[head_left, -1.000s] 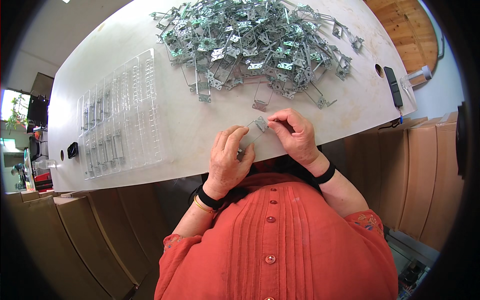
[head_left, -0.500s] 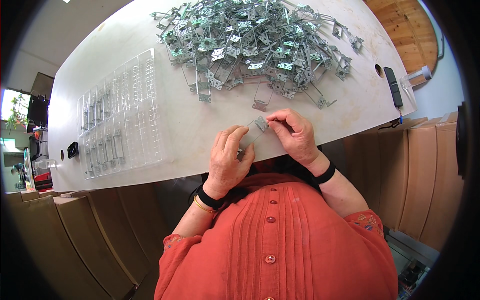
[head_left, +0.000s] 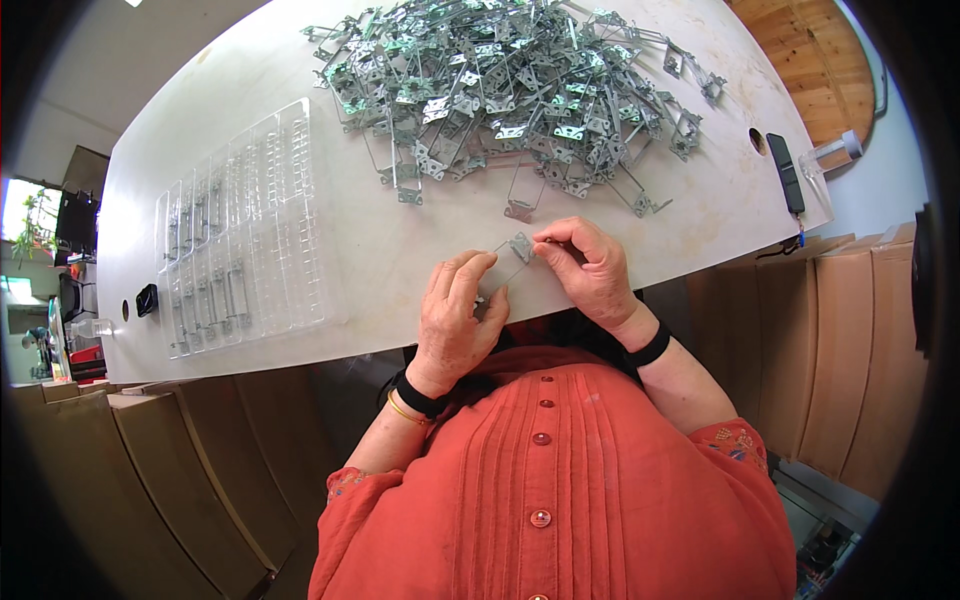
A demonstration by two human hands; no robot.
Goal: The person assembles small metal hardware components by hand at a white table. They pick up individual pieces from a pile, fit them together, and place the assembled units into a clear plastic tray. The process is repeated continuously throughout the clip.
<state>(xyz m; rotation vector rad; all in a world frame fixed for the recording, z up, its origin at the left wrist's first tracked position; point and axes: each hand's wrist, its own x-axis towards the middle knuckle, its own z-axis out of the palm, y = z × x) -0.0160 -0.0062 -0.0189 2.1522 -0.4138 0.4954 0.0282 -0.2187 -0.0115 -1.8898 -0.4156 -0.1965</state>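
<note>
Between my hands is a small metal wire bracket [head_left: 521, 248], with thin rods and a flat, holed plate at its far end. My left hand [head_left: 455, 310] curls round its near end, fingers and thumb closed on it; that end is mostly hidden. With thumb and forefinger pinched, my right hand [head_left: 587, 268] meets the right edge of the far plate. Beyond my hands lies a large tangled pile of similar metal brackets [head_left: 500, 90]. One loose bracket [head_left: 519, 210] sticks out of the pile's near side, just past the one I hold.
At the left of the white table [head_left: 370, 260] lies a clear plastic tray [head_left: 285, 230] with several brackets in its left slots. A small black object [head_left: 146, 299] sits beside it. On the right are a black strip-shaped device [head_left: 787, 175] and a clear bottle [head_left: 838, 153]. Cardboard boxes [head_left: 790, 350] stand below.
</note>
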